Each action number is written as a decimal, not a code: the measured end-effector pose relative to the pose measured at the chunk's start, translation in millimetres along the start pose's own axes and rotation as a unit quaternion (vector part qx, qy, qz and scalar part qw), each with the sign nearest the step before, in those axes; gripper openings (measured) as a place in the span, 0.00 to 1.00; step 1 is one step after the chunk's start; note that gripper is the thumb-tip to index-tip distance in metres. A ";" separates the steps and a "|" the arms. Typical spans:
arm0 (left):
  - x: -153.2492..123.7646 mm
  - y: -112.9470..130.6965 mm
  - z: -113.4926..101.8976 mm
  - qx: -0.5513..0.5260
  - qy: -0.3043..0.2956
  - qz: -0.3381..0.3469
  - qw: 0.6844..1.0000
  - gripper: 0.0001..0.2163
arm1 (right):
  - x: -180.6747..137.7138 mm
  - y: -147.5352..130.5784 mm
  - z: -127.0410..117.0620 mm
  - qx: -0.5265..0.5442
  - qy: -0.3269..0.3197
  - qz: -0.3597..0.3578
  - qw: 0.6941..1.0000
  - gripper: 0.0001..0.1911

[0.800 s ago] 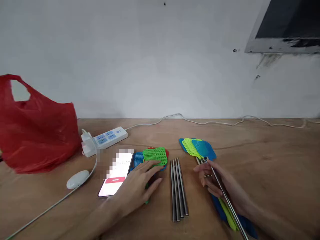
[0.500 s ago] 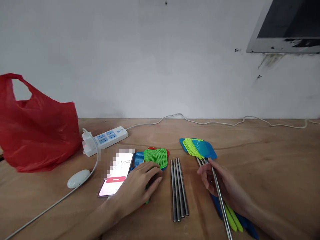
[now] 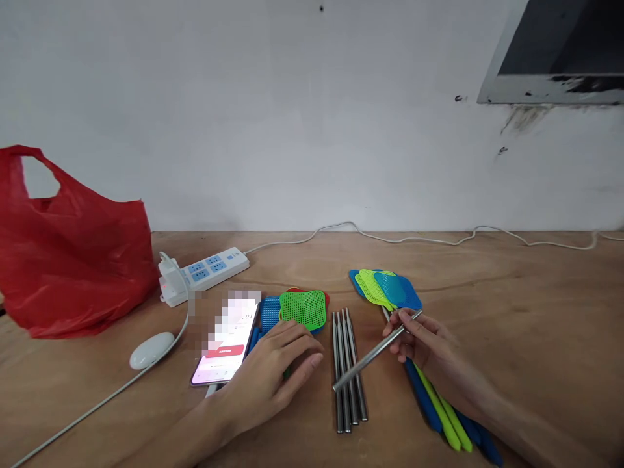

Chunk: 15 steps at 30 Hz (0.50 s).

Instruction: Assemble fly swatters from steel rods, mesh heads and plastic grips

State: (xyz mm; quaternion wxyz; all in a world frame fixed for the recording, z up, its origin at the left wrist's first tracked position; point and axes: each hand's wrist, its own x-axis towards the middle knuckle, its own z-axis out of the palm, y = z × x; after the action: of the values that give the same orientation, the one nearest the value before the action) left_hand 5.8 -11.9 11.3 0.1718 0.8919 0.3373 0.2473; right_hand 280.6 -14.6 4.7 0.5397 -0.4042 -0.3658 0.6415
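My right hand [image 3: 423, 346] pinches one steel rod [image 3: 375, 352], which slants down to the left over a row of several steel rods [image 3: 347, 374] lying side by side on the wooden table [image 3: 511, 312]. Beside that hand lie finished fly swatters [image 3: 387, 289] with blue and lime mesh heads and coloured handles [image 3: 439, 416]. My left hand [image 3: 273, 374] rests palm down, fingers spread, on a pile of loose mesh heads [image 3: 303, 307], green on top, blue and red beneath.
A phone [image 3: 227, 348] with a lit screen lies left of the mesh pile. Farther left are a white power strip [image 3: 202, 273], a white oval mouse-like device [image 3: 152, 349] with cables, and a red plastic bag [image 3: 73, 253]. A wall rises behind the table.
My right hand has swung the steel rod round, from pointing toward me at the lower right to slanting leftward over the row of rods. The left hand stays on the mesh pile.
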 end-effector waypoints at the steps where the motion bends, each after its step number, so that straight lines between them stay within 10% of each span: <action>1: -0.3 1.5 0.0 -0.006 -0.006 0.001 1.000 0.09 | -0.3 0.3 -0.3 0.001 -0.005 -0.002 1.000 0.17; 15: -0.2 5.0 8.9 0.017 -0.025 -0.012 0.999 0.03 | -8.8 2.0 0.3 -0.018 -0.127 0.024 0.991 0.08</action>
State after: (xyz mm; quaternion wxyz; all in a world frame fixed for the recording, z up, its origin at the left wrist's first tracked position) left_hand 13.3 -16.8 6.3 0.1680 0.8964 0.3478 0.2176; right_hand 280.4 -23.6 4.1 0.4656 -0.3375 -0.4331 0.6941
